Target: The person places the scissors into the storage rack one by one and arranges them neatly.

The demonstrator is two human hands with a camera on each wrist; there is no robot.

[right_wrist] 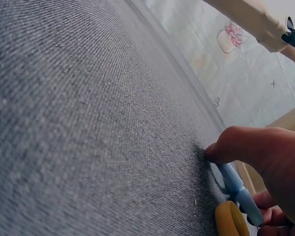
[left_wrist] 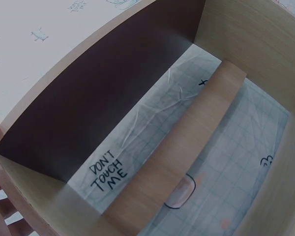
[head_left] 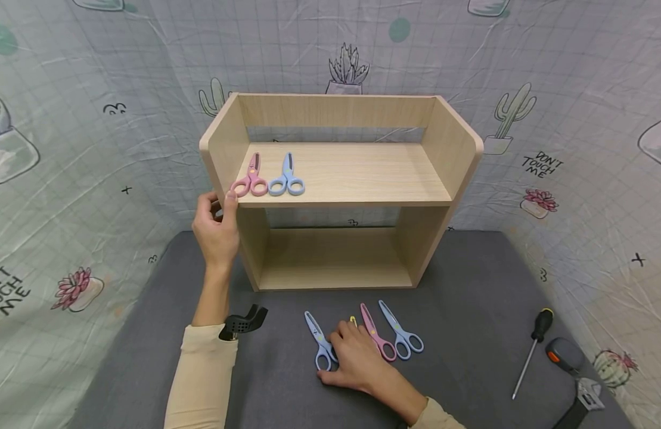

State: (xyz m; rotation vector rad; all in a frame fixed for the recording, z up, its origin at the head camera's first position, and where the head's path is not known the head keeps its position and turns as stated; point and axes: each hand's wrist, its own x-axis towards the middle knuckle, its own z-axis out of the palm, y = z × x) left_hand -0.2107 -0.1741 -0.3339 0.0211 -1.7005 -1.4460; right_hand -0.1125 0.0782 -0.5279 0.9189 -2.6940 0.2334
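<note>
Screwdriver (head_left: 534, 346) near tape measure (head_left: 566, 355), wrench (head_left: 583, 400)

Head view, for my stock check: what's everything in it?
table: 1, dark grey, beneath
backdrop: 1, pale, around table
shelf unit: 1, pale wood, centre
blue scissors: 3, blue, one shelved, two on table
pink scissors: 2, pink, one shelved, one on table
yellow scissors: 1, yellow, mostly hidden by right hand
screwdriver: 1, black-handled, table right
tape measure: 1, black and orange, beside screwdriver
wrench: 1, silver and black, lower right
wrist strap: 1, black, left wrist
sleeves: 2, beige, both forearms
left hand: 1, gripping shelf unit's left side
right hand: 1, touching table's leftmost blue scissors
</note>
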